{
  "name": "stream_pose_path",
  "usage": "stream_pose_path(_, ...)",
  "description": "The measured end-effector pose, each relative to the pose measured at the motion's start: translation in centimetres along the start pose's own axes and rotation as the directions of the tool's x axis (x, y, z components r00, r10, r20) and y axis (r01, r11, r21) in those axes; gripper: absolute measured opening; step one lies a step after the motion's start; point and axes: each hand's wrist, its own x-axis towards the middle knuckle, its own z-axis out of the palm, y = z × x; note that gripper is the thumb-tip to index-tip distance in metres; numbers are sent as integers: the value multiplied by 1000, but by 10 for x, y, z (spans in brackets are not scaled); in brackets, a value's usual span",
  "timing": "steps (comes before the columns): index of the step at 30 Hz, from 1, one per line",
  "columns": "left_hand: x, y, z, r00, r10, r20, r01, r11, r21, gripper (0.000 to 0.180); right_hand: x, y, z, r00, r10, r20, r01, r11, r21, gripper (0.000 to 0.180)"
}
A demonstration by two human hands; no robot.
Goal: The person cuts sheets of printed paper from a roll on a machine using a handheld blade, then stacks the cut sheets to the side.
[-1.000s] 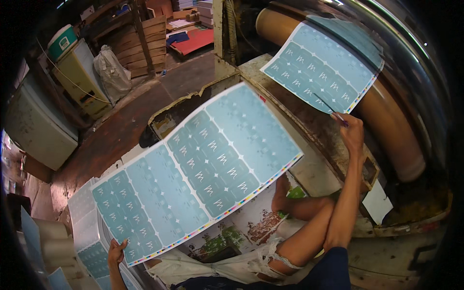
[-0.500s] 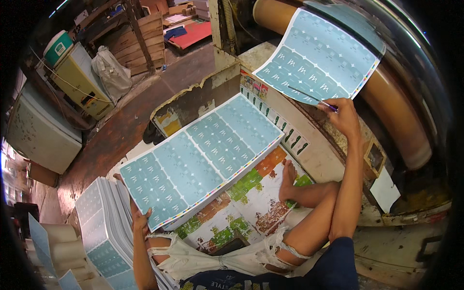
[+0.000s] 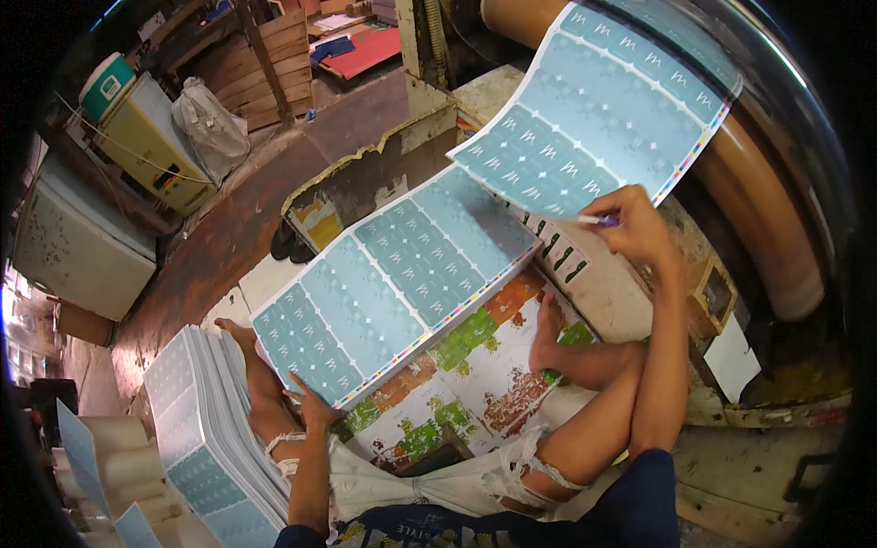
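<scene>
A person seated on the floor handles two large pale-blue printed sheets at a cluttered print workshop. The left hand [image 3: 315, 413] is closed on the near corner of the lower sheet [image 3: 393, 279], which hangs tilted over the person's bare legs and over a worn mat [image 3: 475, 365] patched in green, orange and white. The right hand [image 3: 635, 228], raised and gripping a thin purple pen [image 3: 598, 220], pinches the lower edge of the upper sheet [image 3: 598, 114], which curves upward against a big brown roller [image 3: 776, 219] on the machine at right. The two sheets overlap slightly near the middle of the frame. Just beside the left leg, a tall stack of the same blue sheets [image 3: 206, 429] stands on the floor. Farther off, at upper left, a yellow cabinet [image 3: 151, 146] carries a teal-and-white cooler [image 3: 108, 85], with a grey sack [image 3: 210, 123] leaning beside it. Red and blue boards [image 3: 365, 47] lie at the top of the scene.
</scene>
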Motion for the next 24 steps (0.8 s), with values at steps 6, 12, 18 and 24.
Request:
stream_pose_path(6, -41, 17, -9, 991, 100, -93, -94, 994, 63, 163, -9, -24, 28, 940, -251, 231, 247, 968, 48, 20)
stream_pose_path(12, -184, 218, -146, 700, 674, -235, -656, 478, -584, 61, -11, -27, 45, 878, -365, 308, 349, 931, 107, 22)
stream_pose_path(18, -309, 344, -280, -578, 457, -676, -801, -478, 362, 24, -11, -50, 62, 906, -335, 257, 282, 933, 223, 28)
stream_pose_path(24, -372, 349, -272, -276, 568, -775, -879, -476, -36, 22, -16, -43, 56, 913, -283, 294, 221, 948, 228, 26)
